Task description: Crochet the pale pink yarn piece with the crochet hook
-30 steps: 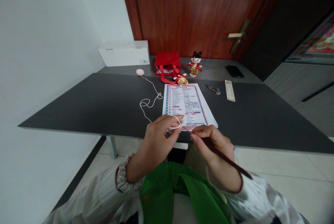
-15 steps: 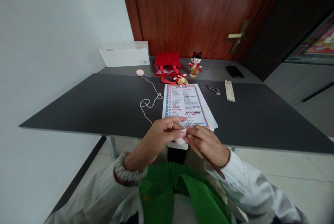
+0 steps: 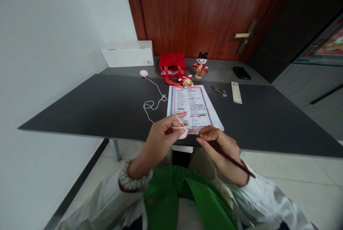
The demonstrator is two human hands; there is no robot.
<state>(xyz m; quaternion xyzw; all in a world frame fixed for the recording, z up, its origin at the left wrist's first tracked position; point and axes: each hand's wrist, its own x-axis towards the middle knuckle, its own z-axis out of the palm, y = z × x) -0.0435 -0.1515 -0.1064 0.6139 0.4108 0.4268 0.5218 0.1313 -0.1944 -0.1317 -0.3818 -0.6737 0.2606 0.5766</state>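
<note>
My left hand (image 3: 164,131) pinches a small pale pink crochet piece (image 3: 183,133), with yarn running over its raised index finger. In my right hand (image 3: 221,151) is a crochet hook (image 3: 227,156) with a dark reddish-brown handle, held like a pencil. Its thin tip points left toward the crochet piece; whether a loop sits on it is too small to tell. From the left hand, the pale yarn (image 3: 152,105) curls across the table to a small yarn ball (image 3: 144,73). Just beyond both hands lies a printed pattern sheet (image 3: 206,115).
On the dark table (image 3: 112,105) stand a red bag (image 3: 172,60), a crocheted doll (image 3: 200,65) and a white box (image 3: 128,55). A small doll outfit (image 3: 187,81) lies by the bag. Toward the right are small tools (image 3: 218,90), a pale strip-shaped packet (image 3: 236,92) and a phone (image 3: 241,73).
My right hand has moved right with the crochet hook, away from the left hand. The left hand, still pinching the crochet piece, has shifted slightly left and up.
</note>
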